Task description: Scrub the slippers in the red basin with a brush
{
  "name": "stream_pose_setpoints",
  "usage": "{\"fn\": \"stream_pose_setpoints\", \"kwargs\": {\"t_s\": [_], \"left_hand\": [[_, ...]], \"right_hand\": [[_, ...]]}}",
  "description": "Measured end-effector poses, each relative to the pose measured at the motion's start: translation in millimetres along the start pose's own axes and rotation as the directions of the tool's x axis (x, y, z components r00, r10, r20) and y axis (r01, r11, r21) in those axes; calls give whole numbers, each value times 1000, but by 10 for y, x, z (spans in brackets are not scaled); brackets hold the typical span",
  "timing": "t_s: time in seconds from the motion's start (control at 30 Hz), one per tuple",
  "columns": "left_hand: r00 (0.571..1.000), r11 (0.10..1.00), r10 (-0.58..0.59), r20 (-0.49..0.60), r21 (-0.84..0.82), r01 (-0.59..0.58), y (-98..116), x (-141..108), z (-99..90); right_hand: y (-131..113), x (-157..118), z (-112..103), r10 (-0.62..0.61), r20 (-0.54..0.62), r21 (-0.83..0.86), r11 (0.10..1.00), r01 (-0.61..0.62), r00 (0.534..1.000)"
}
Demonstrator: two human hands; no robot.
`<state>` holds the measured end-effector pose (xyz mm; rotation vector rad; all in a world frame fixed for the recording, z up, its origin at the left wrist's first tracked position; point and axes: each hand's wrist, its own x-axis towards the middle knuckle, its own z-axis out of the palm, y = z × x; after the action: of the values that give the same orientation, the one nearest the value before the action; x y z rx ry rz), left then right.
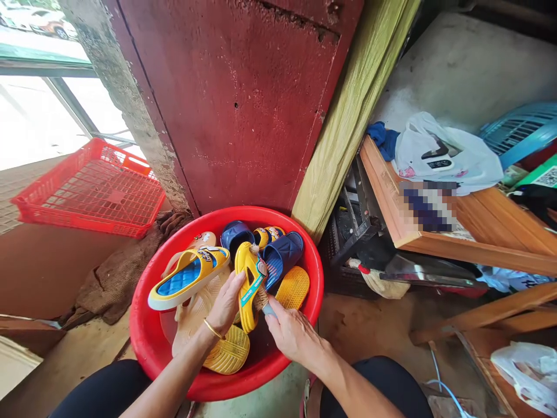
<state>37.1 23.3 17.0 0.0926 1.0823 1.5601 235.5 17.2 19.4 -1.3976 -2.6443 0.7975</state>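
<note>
Over a large red basin [143, 348] full of slippers, my left hand [225, 302] grips a yellow slipper [246, 310] with a teal strip along its strap. My right hand [290, 330] is closed on the grey-blue handle of a brush [262, 299], whose tan bristles touch the slipper. To the left lies a yellow slipper with a blue insole [180, 277], above some beige sandals [209, 293]. Navy slippers [285, 252] and a yellow sole [293, 287] lie on the right. Another yellow sole [230, 351] is below my left hand.
A red plastic crate [91, 191] sits at the left above a brown cloth [113, 278]. Behind the basin stands a dark red door [235, 145] beside a yellowish curtain [348, 128]. On the right, a wooden table [487, 220] carries a white plastic bag [448, 154].
</note>
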Motion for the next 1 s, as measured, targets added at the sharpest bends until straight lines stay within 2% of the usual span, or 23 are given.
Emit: {"fn": "stream_pose_setpoints", "kwargs": {"t_s": [0.1, 0.23, 0.43, 0.6, 0.8, 1.0], "left_hand": [[999, 998, 41, 17, 50, -42, -14, 23, -36], [994, 984, 109, 28, 136, -112, 18, -13, -187], [994, 993, 97, 58, 63, -100, 75, -77, -246], [995, 996, 74, 66, 38, -76, 102, -89, -195], [998, 998, 58, 2, 2, -58, 173, -191, -75], [994, 995, 102, -49, 24, -101, 183, -234, 144]], "right_hand": [[-14, -58, -82, -15, 22, -14, 1000, 15, 1000], [24, -85, -219, -34, 47, 43, 999, 32, 998], [101, -93, -279, -38, 42, 49, 998, 36, 998], [92, -81, -185, -36, 35, -8, 999, 36, 999], [38, -18, -14, 13, 66, -137, 991, -4, 998], [82, 11, 113, 17, 65, -161, 987, -6, 998]]}}
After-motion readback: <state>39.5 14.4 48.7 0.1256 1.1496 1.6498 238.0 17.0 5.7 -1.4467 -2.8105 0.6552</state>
